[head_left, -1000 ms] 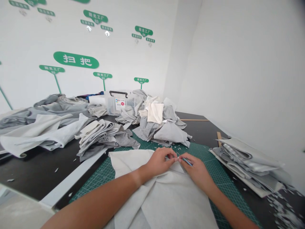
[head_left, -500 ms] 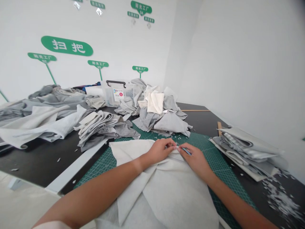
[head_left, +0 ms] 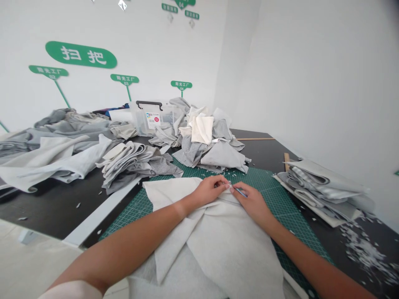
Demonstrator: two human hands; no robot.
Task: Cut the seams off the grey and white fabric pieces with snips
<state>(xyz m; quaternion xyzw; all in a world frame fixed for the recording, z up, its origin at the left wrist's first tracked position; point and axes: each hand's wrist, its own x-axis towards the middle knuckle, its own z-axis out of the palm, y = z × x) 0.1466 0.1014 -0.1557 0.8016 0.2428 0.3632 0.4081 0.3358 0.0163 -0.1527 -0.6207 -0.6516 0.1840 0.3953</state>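
Observation:
A large pale grey cloth [head_left: 230, 249] lies in folds over the green cutting mat [head_left: 280, 195] and hangs toward me at the front. My left hand [head_left: 210, 189] is closed, pinching the cloth's upper edge between thumb and fingers. Right beside it, my right hand [head_left: 251, 203] is closed around a slim blue-handled tool [head_left: 241, 192]. The tool's tip meets the cloth edge between my two hands, and fingers partly hide it, so its exact kind does not show.
Behind the mat are a heap of grey and cream cloth pieces [head_left: 202, 131] and a clear lidded box [head_left: 141, 118]. Folded cloths [head_left: 127, 164] lie left, another stack [head_left: 324, 187] right, near white scraps [head_left: 364, 249]. A white strip [head_left: 99, 216] crosses the black table [head_left: 56, 211].
The camera view has shifted slightly, with the wall signs now higher and further left. Both hands stay together at the cloth edge, and the blue tool shows a little less between the fingers.

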